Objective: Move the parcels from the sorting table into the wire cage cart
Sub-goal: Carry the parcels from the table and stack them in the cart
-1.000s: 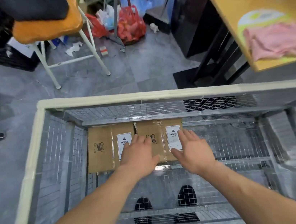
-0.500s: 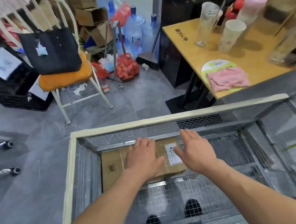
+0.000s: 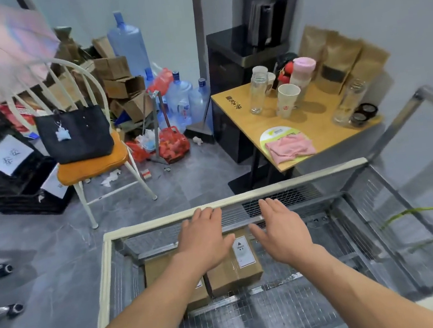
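Currently both parcels [image 3: 231,267] lie side by side on the floor of the wire cage cart [image 3: 104,264], against its far wall, directly below the left hand [image 3: 204,238] and right hand [image 3: 280,231], both empty with fingers straight.

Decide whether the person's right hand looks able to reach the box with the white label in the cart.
Probably yes. The right hand is open, just above and beside the labelled box, and the cart is open on top, with nothing between them.
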